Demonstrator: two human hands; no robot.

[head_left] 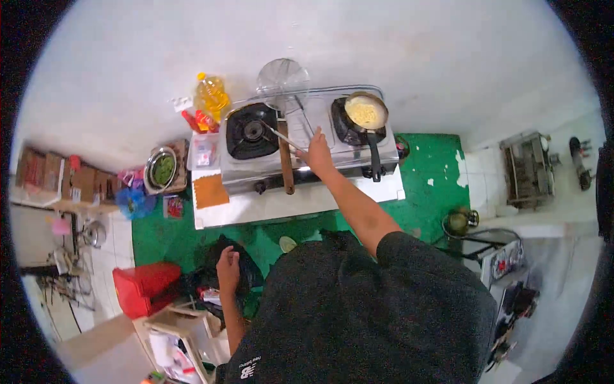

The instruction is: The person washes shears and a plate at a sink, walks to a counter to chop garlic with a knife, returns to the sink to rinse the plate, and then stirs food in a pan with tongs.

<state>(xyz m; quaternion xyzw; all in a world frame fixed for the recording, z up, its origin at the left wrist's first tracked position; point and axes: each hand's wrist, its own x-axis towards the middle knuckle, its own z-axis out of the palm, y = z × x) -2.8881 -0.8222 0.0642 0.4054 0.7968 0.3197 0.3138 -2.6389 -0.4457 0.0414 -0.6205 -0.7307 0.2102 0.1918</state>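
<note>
My right hand reaches over the middle of the two-burner stove, its fingers around the end of a thin metal utensil that points toward the left burner. Beside it, a long wooden handle lies across the stove's front edge. A wire strainer leans at the back with its handle toward my hand. On the right burner sits a frying pan holding pale yellow food. My left hand hangs low, away from the stove, with its fingers loosely curled and no object visible in it.
An oil bottle and red packets stand left of the stove. Farther left are a bowl of greens and a red container. A green gas cylinder stands at the right. An orange cloth lies on the white table.
</note>
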